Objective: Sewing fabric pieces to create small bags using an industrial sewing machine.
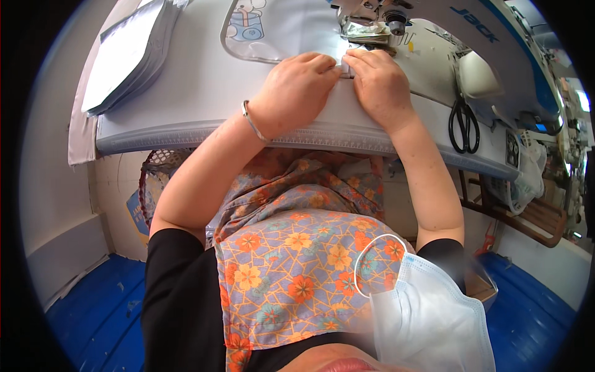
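Observation:
My left hand [299,88] and my right hand [382,85] meet in front of the sewing machine [489,49], fingers closed and fingertips almost touching. Between them a small white piece [340,61] catches the lamp light; most of it is hidden under the fingers, so its kind cannot be told. Just behind my left hand lies a pale sheet [288,34] with a dark grey edging and a cartoon cup print. Beyond my right fingertips, a small bundle of folded strips [367,32] sits beside the machine's needle area.
A thick stack of white sheets [129,57] with grey edges lies at the table's left. Black-handled scissors [463,127] rest to the right, below the machine. A clear ruler strip [204,133] runs along the table's front edge. A wooden stool [527,214] stands at the right.

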The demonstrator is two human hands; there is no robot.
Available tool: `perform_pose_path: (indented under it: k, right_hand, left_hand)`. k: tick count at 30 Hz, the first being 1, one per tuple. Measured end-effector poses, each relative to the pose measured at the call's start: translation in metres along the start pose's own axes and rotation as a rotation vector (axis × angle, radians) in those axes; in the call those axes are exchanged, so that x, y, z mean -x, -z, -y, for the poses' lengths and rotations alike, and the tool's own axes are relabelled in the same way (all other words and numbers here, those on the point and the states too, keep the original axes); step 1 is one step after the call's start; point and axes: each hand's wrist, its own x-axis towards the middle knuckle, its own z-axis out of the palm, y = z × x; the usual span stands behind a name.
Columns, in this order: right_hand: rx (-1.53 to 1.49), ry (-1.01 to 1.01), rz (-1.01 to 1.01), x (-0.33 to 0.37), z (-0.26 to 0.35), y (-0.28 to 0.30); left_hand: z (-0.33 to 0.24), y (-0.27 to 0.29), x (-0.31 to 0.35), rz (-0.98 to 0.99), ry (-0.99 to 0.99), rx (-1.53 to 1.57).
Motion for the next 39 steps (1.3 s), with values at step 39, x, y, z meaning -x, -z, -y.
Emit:
perform_pose_path:
  k: [39]
  right_hand:
    - [-0.028,-0.160,0.148,-0.006,0.005,0.013]
  left_hand:
    - [0.242,0.202,0.133,-0.195,0.916,0.035]
